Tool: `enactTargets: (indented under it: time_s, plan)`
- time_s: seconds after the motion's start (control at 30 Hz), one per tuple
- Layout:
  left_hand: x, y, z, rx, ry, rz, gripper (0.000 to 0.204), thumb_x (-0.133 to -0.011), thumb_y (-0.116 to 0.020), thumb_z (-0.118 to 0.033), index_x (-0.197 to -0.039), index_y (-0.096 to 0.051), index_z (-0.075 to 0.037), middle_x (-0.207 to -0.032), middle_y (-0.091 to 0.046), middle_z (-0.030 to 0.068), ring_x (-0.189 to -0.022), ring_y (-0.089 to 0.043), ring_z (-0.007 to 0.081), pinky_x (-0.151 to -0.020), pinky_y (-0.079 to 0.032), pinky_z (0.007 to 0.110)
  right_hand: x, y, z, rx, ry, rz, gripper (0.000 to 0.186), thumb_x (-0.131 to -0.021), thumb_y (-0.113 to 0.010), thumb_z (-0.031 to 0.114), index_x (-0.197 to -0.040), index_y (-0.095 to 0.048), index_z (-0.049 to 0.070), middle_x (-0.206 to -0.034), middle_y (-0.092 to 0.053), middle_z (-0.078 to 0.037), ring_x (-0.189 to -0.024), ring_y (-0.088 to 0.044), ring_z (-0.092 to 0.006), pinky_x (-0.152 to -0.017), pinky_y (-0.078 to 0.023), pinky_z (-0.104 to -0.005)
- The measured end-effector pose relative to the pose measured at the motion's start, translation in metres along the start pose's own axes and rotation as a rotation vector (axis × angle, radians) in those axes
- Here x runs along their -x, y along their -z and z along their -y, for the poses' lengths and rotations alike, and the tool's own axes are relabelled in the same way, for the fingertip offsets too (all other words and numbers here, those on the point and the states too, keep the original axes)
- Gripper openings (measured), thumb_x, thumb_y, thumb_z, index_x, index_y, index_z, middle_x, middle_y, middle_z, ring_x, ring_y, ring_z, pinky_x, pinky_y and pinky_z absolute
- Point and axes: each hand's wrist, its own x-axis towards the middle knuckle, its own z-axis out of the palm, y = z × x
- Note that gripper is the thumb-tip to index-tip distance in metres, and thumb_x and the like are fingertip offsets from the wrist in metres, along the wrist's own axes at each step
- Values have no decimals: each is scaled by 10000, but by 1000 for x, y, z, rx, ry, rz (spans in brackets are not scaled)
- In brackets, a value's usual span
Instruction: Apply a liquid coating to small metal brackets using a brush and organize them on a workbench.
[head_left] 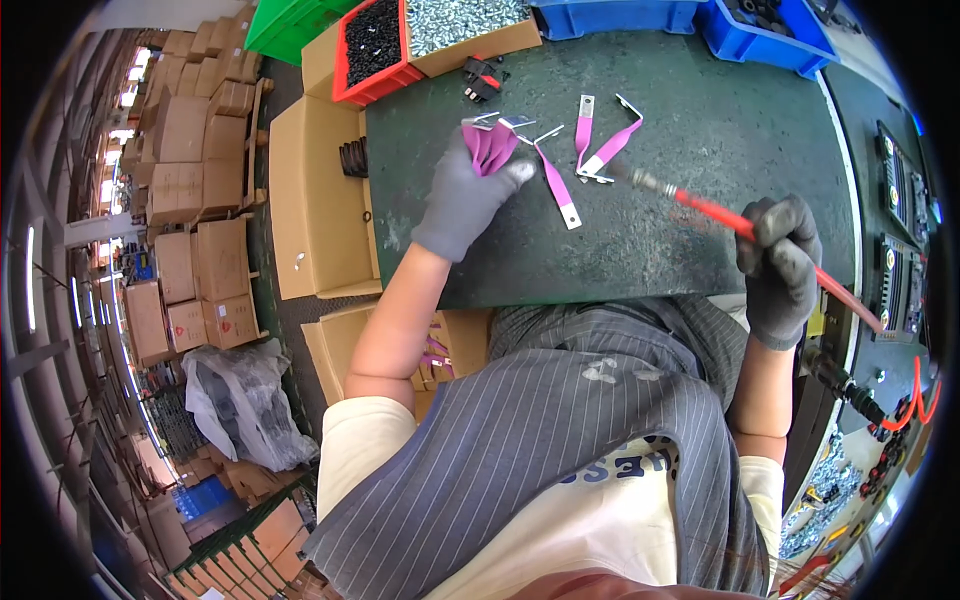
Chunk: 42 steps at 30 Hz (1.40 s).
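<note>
My left hand (460, 208), in a grey glove, is closed around a bunch of purple straps with flat metal ends (490, 150). In my right hand (782, 272), gloved too, is a long red rod-like tool (712, 208) with a metallic tip, blurred by motion. Its tip points left, close to two loose purple straps (622, 142) whose metal ends meet on the dark green table (660, 265). Another purple strap (556, 182) lies between these and my left hand. A small black and red part (482, 80) sits beyond that hand.
A red bin of black pieces (374, 45) and a carton of silvery hardware (465, 25) stand at the back left. Blue bins (770, 45) line the far edge. Open cardboard boxes (320, 190) flank the table's left side. An orange hose (912, 405) hangs at right.
</note>
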Motion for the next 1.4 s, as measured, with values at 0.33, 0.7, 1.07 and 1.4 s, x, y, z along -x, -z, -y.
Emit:
enactTargets:
  time_s: [0.33, 0.7, 1.07, 1.4]
  plan:
    - [4, -28, -32, -943, 132, 202, 478, -691, -645, -535, -935, -611, -125, -759, -627, 138, -724, -616, 326, -627, -478, 422, -1, 2, -19, -130, -110, -84, 324, -834, -490, 273, -1019, -533, 11, -689, -537, -65, -539, -441, -97, -462, -318, -209]
    - [-18, -31, -18, -720, 216, 167, 443, -726, -638, -478, -941, -635, -91, -820, -643, 144, -791, -618, 314, -681, -472, 401, -1, 2, -25, -216, -123, -102, 248, -770, -570, 156, -987, -539, 39, -755, -476, -18, -536, -395, -89, -459, -292, -203]
    - [-6, -14, -10, -979, -184, 134, 319, -699, -685, -312, -926, -620, -97, -879, -629, 120, -797, -613, 301, -690, -471, 404, 0, 13, -24, -214, -51, -65, 283, -814, -481, 225, -991, -546, 14, -668, -473, -59, -515, -349, -93, -456, -264, -215]
    - [28, 7, -31, -101, -327, 221, 292, -694, -709, -91, -937, -575, -3, -858, -600, 62, -743, -568, 123, -661, -449, 249, -24, -8, -6, -202, -119, -19, 207, -786, -483, 226, -820, -491, 22, -583, -414, -28, -461, -317, -75, -435, -239, -207]
